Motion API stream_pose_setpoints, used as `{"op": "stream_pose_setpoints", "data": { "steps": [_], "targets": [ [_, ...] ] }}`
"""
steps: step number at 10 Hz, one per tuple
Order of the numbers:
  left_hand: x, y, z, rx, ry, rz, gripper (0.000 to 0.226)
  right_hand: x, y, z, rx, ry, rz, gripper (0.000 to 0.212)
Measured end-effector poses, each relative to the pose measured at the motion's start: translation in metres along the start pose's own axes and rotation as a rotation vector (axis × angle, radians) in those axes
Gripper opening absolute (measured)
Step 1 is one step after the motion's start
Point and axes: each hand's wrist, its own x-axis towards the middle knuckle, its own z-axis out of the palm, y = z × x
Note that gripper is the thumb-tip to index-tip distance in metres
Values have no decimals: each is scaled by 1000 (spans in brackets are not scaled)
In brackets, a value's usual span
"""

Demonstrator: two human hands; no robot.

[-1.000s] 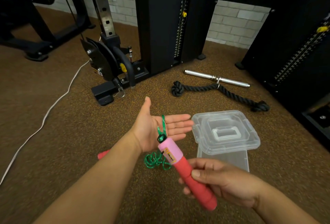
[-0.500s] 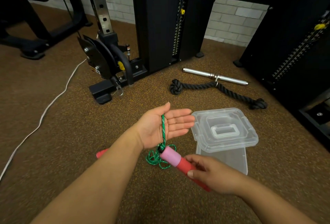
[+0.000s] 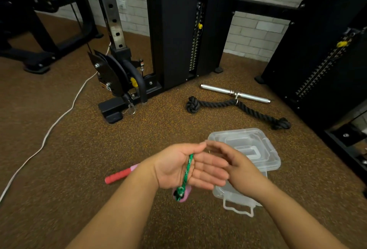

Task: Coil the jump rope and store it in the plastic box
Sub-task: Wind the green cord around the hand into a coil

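Since half a second ago the right hand (image 3: 241,169) has let go of the red handle and has come up beside the left hand (image 3: 190,166), so that its fingers now reach just past the left fingertips. That handle now hangs below the left palm, and only its pink end (image 3: 183,194) shows.

From the head view, the left hand lies palm up, flat and spread, and the green jump rope (image 3: 187,171) runs across the palm from the thumb side down to the pink end. The right hand is loosely open with nothing in it. The second red handle (image 3: 120,174) lies on the floor (image 3: 79,149), partly hidden behind the left forearm.

The plastic box (image 3: 237,196) stands on the floor under the right hand, and its clear lid (image 3: 258,149) rests across its far side. The floor is brown speckled rubber. Farther away a black knotted rope (image 3: 228,103) and a metal bar (image 3: 234,93) lie near the black cable machine (image 3: 174,30). A white cord (image 3: 59,117) crosses the floor at the left. Behind all this stands a white brick wall (image 3: 256,30).
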Motion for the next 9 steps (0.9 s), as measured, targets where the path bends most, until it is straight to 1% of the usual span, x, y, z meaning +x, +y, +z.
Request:
{"op": "stream_pose_setpoints", "data": {
  "steps": [1, 2, 3, 4, 5, 6, 7, 8, 9],
  "targets": [
    [-1, -8, 13, 84, -40, -48, 56, 2, -12, 4, 58, -174, -61, 43],
    [-3, -12, 15, 126, -55, -72, 56, -1, -5, 20, 279, -378, 6, 77],
    [-10, -11, 9, 149, -53, -57, 57, -2, -7, 23, 173, -402, 47, 78],
    [-18, -9, 3, 140, 18, -45, 56, 2, -2, 7, 26, -158, -24, 34],
    [-24, -6, -3, 106, 101, 17, 54, 1, 1, -7, 150, 46, -45, 18],
    [-27, 1, -4, 45, 149, 112, 53, -4, 8, -2, 223, 126, -17, 23],
    [-24, 5, -1, -26, 193, 185, 55, -10, 15, 16, 39, 69, 17, 27],
    [-16, 5, -4, -82, 263, 259, 62, -14, 25, 30, -595, -59, -87, 28],
    [-10, 4, -10, -111, 359, 311, 64, -20, 23, 40, -888, -96, -231, 26]
  ]
}}
